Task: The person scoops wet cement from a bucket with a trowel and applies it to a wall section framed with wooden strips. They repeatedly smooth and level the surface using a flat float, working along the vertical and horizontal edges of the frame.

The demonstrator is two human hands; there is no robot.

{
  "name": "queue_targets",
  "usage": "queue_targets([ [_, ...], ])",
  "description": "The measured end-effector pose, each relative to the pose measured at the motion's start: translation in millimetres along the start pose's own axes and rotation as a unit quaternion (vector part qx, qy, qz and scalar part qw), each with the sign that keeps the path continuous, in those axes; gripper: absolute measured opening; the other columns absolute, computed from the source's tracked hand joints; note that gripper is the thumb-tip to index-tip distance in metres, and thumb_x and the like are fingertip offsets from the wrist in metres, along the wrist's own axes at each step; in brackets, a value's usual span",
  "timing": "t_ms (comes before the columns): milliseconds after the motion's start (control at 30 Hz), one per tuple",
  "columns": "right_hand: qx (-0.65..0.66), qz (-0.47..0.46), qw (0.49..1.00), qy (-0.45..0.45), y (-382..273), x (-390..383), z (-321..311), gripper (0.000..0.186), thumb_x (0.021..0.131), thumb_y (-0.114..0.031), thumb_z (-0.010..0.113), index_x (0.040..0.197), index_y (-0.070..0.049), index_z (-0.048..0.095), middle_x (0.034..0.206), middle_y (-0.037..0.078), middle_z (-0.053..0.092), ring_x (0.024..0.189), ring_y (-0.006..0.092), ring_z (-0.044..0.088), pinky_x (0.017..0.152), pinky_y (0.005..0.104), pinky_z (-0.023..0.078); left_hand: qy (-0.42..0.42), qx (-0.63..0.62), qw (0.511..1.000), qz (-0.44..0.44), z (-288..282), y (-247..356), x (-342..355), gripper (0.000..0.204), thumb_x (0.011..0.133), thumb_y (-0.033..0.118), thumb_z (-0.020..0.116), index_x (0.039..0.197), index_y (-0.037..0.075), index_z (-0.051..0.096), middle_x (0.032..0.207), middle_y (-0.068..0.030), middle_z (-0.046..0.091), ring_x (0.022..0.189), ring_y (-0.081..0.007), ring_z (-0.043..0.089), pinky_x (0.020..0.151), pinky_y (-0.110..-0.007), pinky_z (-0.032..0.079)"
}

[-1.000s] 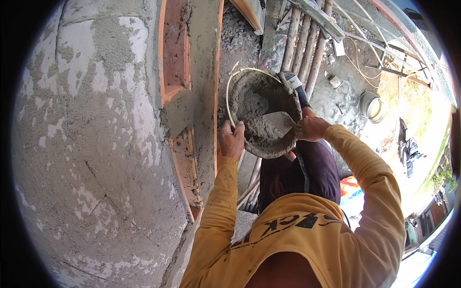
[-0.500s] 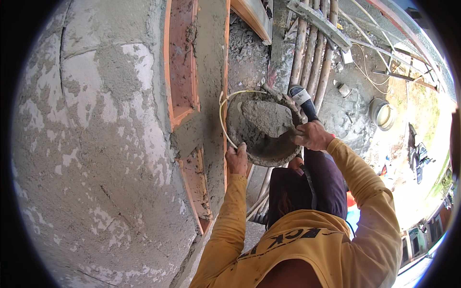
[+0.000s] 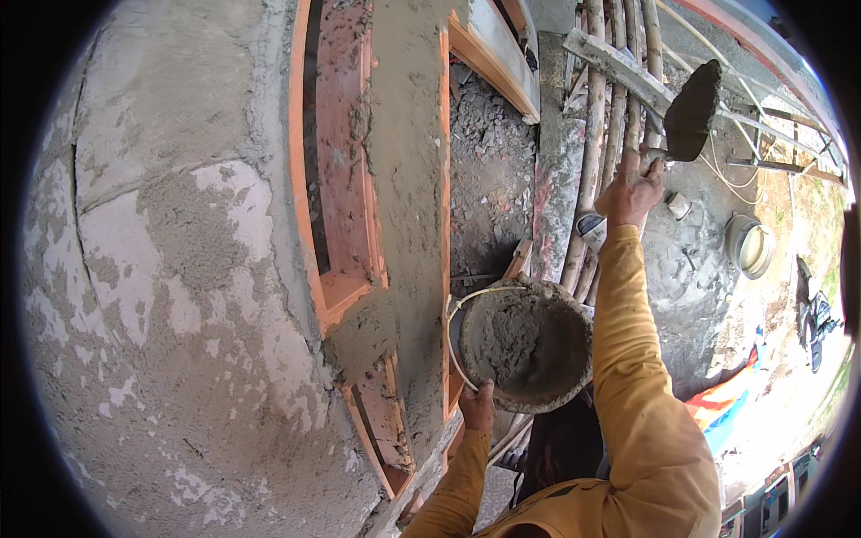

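My left hand (image 3: 477, 405) is closed at the near left side of a mortar-crusted bucket (image 3: 578, 377), where its pale wire handle (image 3: 453, 345) meets the rim. Wet grey mortar (image 3: 513, 336) lies inside, heaped toward the left. My right hand (image 3: 630, 190) is wrapped around the grip of a trowel (image 3: 694, 112), held out beyond the bucket on the right. The trowel's broad blade points away and looks dark grey; whether it carries mortar I cannot tell.
A patchily plastered wall (image 3: 179, 341) fills the left side. Beside it stand an orange-brown frame (image 3: 345, 179) and a mortar-coated strip (image 3: 408, 161). Bamboo poles (image 3: 595, 125) run lengthwise under a wooden plank (image 3: 619, 63). Another bucket (image 3: 750, 247) sits lower down at right.
My right hand has left the bucket's right side and swung up and away with the trowel. The bucket sits lower in view, my left hand still on it. The view has shifted.
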State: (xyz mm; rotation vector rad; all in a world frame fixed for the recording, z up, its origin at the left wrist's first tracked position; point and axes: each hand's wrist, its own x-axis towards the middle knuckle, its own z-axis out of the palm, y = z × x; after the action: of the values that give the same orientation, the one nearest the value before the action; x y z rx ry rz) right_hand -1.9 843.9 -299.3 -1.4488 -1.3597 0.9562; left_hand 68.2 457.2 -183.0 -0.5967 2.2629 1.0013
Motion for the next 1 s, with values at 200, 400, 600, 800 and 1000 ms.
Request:
queue_targets([
  [200, -0.033, 0.108, 0.881, -0.459, -66, -233, 31, 0.023, 0.076, -0.016, 0.063, 0.089, -0.004, 0.048, 0.082, 0.020, 0.056, 0.077, 0.0399, 0.057, 0.070, 0.0382, 0.046, 0.003, 0.042, 0.997, 0.064, 8, -24, 15, 0.025, 0.082, 0.017, 0.060, 0.097, -0.003, 0.057, 0.084, -0.0038, 0.060, 0.070, -0.0105, 0.052, 0.063, -0.028, 0.043],
  [400, -0.136, 0.081, 0.767, -0.621, -65, -145, -129, 0.025, 0.074, -0.022, 0.060, 0.081, -0.002, 0.046, 0.070, 0.021, 0.054, 0.072, 0.0395, 0.058, 0.064, 0.0453, 0.044, 0.016, 0.006, 1.000, 0.002, 10, -33, 22, 0.026, 0.080, 0.018, 0.059, 0.095, -0.003, 0.058, 0.078, -0.0057, 0.061, 0.068, -0.0145, 0.055, 0.060, -0.030, 0.044],
  [600, -0.465, -0.084, 0.498, -0.727, 5, -71, -152, 0.027, 0.079, -0.021, 0.048, 0.093, -0.002, 0.060, 0.089, 0.015, 0.067, 0.083, 0.0289, 0.065, 0.072, 0.0412, 0.051, -0.009, 0.141, 0.979, 0.148, 43, 15, 23, 0.033, 0.081, 0.023, 0.057, 0.098, -0.005, 0.055, 0.084, -0.0234, 0.062, 0.077, -0.0348, 0.061, 0.068, -0.040, 0.047],
  [800, -0.443, -0.048, 0.475, -0.758, 24, -114, -166, 0.025, 0.082, -0.018, 0.046, 0.090, -0.001, 0.063, 0.095, 0.018, 0.065, 0.090, 0.0316, 0.064, 0.072, 0.0402, 0.053, -0.023, 0.249, 0.944, 0.218, 76, 89, 19, 0.036, 0.082, 0.027, 0.056, 0.089, -0.008, 0.052, 0.082, -0.0318, 0.057, 0.084, -0.0457, 0.056, 0.069, -0.047, 0.045],
  [1000, -0.277, 0.027, 0.422, -0.862, 31, -41, -167, 0.033, 0.078, -0.033, 0.058, 0.095, -0.005, 0.061, 0.074, 0.013, 0.064, 0.069, 0.0249, 0.065, 0.068, 0.0384, 0.050, -0.042, 0.199, 0.959, 0.196, 61, 95, 34, 0.033, 0.083, 0.023, 0.058, 0.090, -0.009, 0.053, 0.082, -0.0283, 0.058, 0.075, -0.0415, 0.056, 0.068, -0.042, 0.045],
])
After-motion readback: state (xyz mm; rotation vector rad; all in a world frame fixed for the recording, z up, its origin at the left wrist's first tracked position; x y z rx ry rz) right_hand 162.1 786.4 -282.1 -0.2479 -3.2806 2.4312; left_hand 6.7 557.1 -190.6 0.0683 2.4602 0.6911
